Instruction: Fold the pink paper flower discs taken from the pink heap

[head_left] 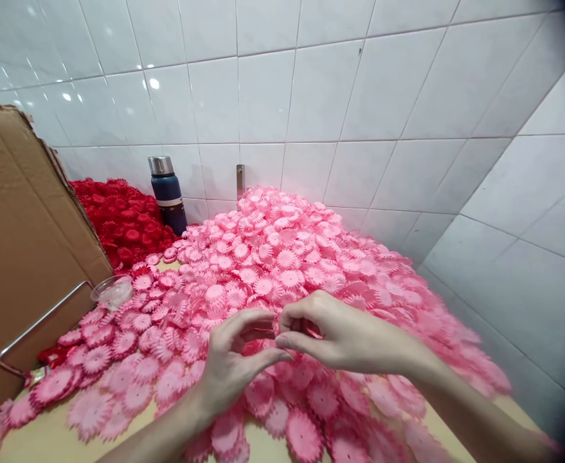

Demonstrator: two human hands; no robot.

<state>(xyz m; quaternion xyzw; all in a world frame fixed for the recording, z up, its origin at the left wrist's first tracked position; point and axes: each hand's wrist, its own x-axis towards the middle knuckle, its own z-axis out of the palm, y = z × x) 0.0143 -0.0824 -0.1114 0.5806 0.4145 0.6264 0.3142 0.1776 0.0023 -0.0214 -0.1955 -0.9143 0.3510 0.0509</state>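
Observation:
My left hand (234, 360) and my right hand (325, 331) meet fingertip to fingertip over the front of a large heap of pink fabric-like flower discs (289, 260). Pinched between the fingers of both hands is a small pink flower disc (276, 325), mostly hidden by the fingers. The left thumb reaches under the right thumb. Each disc has a notched, petal-like rim, and some show a small dark centre. Below my hands, more loose pink discs (304, 436) lie flat on the pale yellow tabletop (258, 440).
A cardboard box (26, 212) stands at left, with a bent metal rod (45, 319) before it. Beside the pink heap are a see-through plastic dish (112, 292), a red disc pile (123, 222) and a dark blue bottle (168, 196). White tiled walls (311, 90) close the back and right.

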